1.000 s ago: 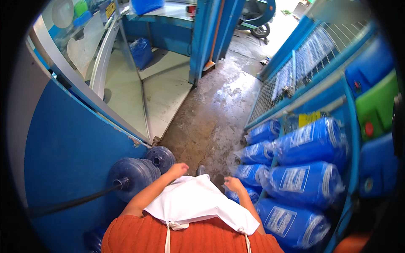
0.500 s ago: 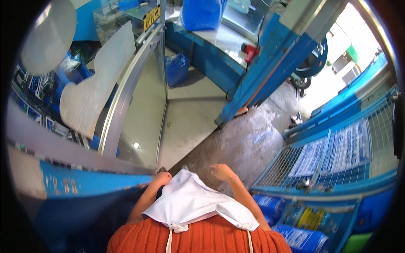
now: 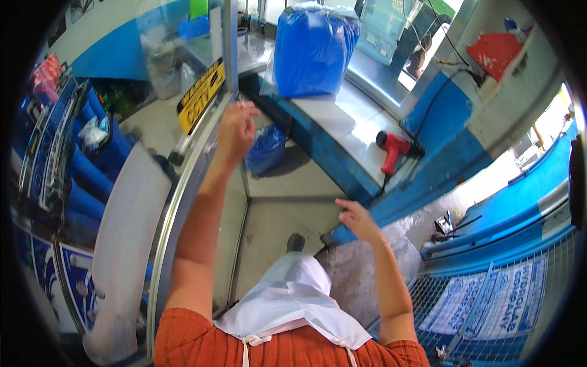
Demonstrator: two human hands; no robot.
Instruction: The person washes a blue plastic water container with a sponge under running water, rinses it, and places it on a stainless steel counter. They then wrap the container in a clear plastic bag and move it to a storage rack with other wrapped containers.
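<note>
My left hand [image 3: 238,131] is raised in front of the upright metal frame of a glass door [image 3: 215,125], its fingers loosely bent and slightly apart. I cannot tell whether it touches the frame. Lower and to the right, my right hand [image 3: 361,221] hangs in the air with the index finger stretched out and nothing in it. A white apron [image 3: 284,300] covers my front, and the tip of one dark shoe [image 3: 296,242] shows beyond it on the pale tiled floor [image 3: 269,223].
A blue container in clear plastic [image 3: 315,52] and a red heat gun [image 3: 396,150] rest on the white counter [image 3: 348,119]. Below stands a blue bag [image 3: 266,150]. A wire-mesh gate [image 3: 489,293] is at right; blue jugs [image 3: 92,165] stand behind the glass.
I have stepped forward into the doorway. My left hand has risen from beside the apron to the door frame; my right hand has moved forward and to the right. Counter and heat gun appear closer.
</note>
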